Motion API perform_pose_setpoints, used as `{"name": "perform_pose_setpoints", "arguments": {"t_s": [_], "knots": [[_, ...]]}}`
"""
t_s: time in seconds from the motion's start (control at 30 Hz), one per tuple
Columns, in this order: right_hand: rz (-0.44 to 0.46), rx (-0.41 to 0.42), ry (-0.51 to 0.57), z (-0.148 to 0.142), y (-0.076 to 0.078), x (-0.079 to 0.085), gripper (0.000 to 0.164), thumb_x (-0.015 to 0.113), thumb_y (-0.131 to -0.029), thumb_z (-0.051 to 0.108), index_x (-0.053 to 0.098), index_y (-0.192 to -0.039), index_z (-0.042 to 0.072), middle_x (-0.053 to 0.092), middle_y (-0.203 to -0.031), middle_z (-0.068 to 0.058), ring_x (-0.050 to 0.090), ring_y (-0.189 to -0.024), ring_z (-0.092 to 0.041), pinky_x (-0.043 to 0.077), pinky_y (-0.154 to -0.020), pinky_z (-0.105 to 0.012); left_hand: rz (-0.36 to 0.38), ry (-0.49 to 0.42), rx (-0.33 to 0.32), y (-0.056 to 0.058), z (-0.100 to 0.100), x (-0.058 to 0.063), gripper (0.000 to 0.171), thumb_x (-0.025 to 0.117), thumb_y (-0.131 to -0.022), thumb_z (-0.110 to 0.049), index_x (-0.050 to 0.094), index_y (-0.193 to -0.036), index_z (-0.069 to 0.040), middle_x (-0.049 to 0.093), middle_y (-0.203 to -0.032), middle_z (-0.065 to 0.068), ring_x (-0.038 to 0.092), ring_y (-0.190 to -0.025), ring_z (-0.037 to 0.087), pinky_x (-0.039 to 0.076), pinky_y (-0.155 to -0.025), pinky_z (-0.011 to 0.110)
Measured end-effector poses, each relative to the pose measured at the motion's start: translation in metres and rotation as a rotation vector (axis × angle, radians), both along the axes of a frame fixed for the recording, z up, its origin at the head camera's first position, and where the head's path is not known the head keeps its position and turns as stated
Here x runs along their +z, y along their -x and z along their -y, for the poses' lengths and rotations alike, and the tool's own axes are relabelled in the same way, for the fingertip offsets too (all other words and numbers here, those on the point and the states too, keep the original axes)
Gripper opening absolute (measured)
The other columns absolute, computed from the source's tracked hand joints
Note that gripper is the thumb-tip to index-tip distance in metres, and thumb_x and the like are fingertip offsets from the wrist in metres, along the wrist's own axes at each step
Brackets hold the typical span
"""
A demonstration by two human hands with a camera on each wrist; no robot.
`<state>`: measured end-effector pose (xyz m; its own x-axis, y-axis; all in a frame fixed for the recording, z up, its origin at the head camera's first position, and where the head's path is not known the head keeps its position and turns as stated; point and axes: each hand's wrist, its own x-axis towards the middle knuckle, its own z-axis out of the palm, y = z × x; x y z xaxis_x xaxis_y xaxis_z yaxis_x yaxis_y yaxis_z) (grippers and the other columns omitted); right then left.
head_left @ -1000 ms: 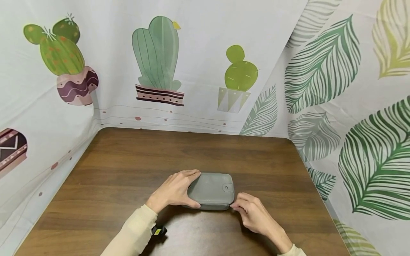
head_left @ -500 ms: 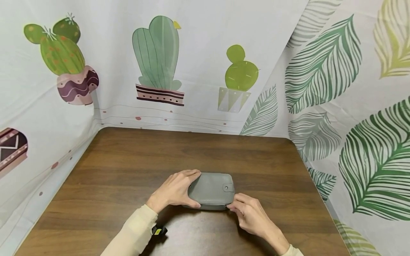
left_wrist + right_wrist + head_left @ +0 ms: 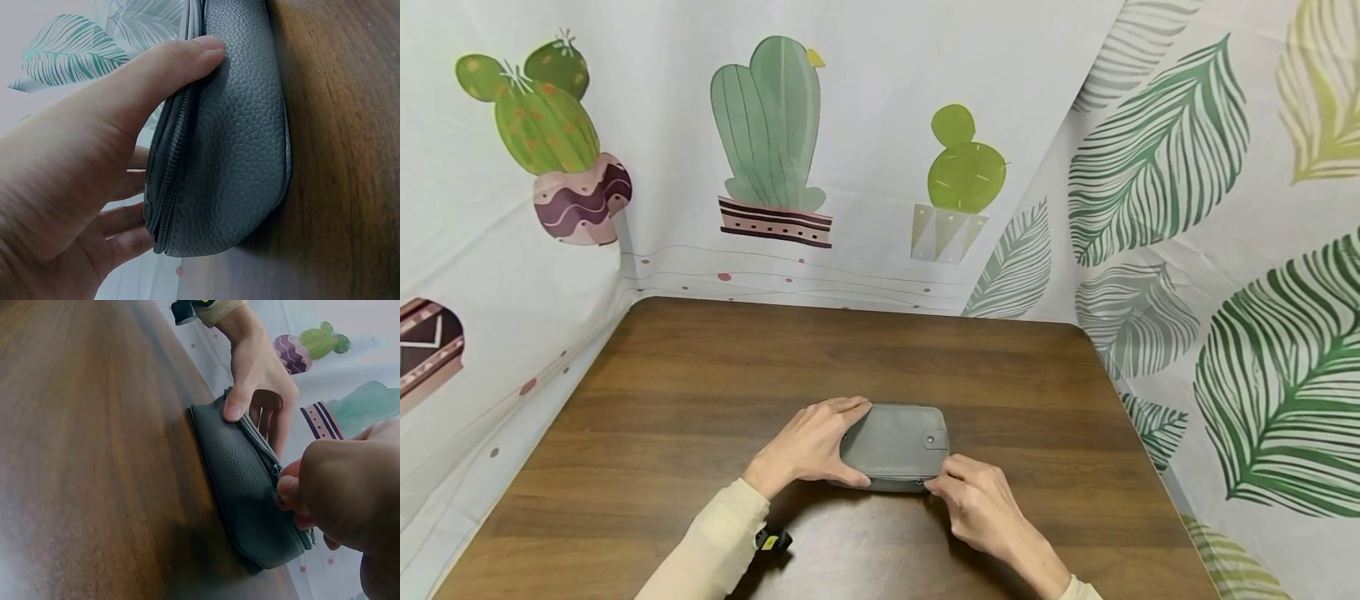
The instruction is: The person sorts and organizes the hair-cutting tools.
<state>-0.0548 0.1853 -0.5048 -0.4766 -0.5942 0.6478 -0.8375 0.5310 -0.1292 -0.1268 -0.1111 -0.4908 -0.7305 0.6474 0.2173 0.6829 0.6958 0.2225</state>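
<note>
A grey pebbled zippered pouch [image 3: 891, 442] with a snap tab on its right end lies flat on the wooden table. My left hand [image 3: 812, 442] grips its left end, thumb on the near side and fingers round the far side. In the left wrist view that thumb presses the side wall just below the zipper [image 3: 175, 144]. At the near right corner, my right hand [image 3: 977, 504] pinches the zipper pull, which is mostly hidden by the fingertips. The zipper slider [image 3: 275, 469] shows right beside those fingers in the right wrist view.
The brown wooden table [image 3: 715, 358] reaches back to a white cloth backdrop [image 3: 872, 83] printed with cacti and leaves. A small black device with a yellow mark [image 3: 772, 542] sits at the left wrist.
My right hand has moved a little to the left along the pouch's near edge, with the zipper pull in its fingers. The left hand and the pouch have stayed in place.
</note>
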Motion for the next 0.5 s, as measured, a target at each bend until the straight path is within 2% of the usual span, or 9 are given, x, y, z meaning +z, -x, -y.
{"name": "perform_pose_setpoints", "arguments": {"t_s": [0.23, 0.5], "knots": [[-0.017, -0.032, -0.008, 0.008, -0.003, 0.001, 0.021, 0.079, -0.07, -0.006, 0.076, -0.072, 0.015, 0.056, -0.068, 0.012, 0.047, -0.059, -0.002, 0.036, -0.045, -0.016, 0.002, -0.002, 0.002, 0.0, 0.0, 0.0, 0.117, 0.082, -0.058, -0.075, 0.059, -0.146, -0.002, 0.058, -0.146, 0.012, 0.052, -0.132, 0.029, 0.052, -0.1, 0.047], [-0.039, -0.05, -0.034, 0.019, -0.006, 0.003, 0.023, 0.075, -0.07, -0.005, 0.081, -0.079, 0.014, 0.061, -0.069, 0.011, 0.052, -0.06, -0.004, 0.043, -0.045, -0.02, -0.006, -0.008, -0.003, 0.0, 0.0, 0.0, 0.117, 0.082, -0.058, -0.075, 0.059, -0.145, -0.001, 0.058, -0.146, 0.013, 0.052, -0.131, 0.03, 0.052, -0.1, 0.047]]}}
